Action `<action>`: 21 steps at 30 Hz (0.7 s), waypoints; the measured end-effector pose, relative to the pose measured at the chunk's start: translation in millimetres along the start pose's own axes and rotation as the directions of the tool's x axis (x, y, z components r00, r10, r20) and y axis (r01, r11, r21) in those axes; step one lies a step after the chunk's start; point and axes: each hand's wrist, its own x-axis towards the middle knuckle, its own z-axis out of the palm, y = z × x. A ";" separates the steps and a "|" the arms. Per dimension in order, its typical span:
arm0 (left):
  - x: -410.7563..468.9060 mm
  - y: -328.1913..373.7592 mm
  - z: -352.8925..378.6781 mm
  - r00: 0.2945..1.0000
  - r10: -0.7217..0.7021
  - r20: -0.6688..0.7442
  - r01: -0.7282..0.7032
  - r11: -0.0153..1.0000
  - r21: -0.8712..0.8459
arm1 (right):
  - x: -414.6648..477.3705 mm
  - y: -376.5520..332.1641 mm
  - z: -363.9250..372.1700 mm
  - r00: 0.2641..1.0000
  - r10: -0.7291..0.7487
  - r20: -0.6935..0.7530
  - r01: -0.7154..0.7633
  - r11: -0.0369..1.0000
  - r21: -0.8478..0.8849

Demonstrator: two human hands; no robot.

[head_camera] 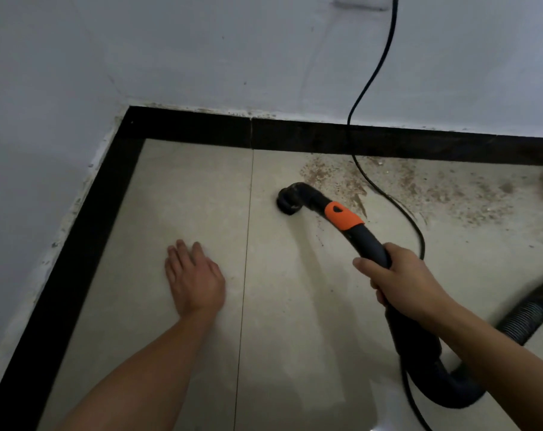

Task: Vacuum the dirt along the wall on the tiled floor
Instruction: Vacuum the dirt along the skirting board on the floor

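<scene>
Dirt (425,188) remained spread along the wall (264,57), right of the nozzle (290,202); tiles leftward appeared clean. Right hand (401,281) fingers were clamped on the vacuum handle (366,241); left hand (195,278) lay flat, fingers straight, on the floor (186,188).

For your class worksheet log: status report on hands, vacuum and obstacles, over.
Left hand flat on tile. Right hand grips vacuum handle; nozzle beside dirt. Cord crosses dirt.

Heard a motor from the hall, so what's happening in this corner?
A person is vacuuming the tiled floor. Their right hand grips the vacuum handle, with the nozzle down at the edge of the dirt along the skirting. Their left hand rests flat on the floor. Much dirt lies to the nozzle's right, crossed by a black cord.
</scene>
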 end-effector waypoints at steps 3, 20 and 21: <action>2.0 2.3 -0.6 1.000 -0.002 0.009 0.001 1.000 0.020 | 12.5 -8.5 1.8 0.998 0.000 0.064 -0.001 1.000 0.014; 3.6 1.7 0.7 1.000 -0.010 0.007 0.010 0.998 0.069 | 119.2 -90.1 35.0 0.993 -0.111 0.037 0.111 0.994 -0.012; 3.5 1.0 0.7 1.000 -0.007 0.016 0.006 0.997 0.072 | 124.4 -94.1 38.3 0.992 -0.127 0.021 0.128 0.990 -0.052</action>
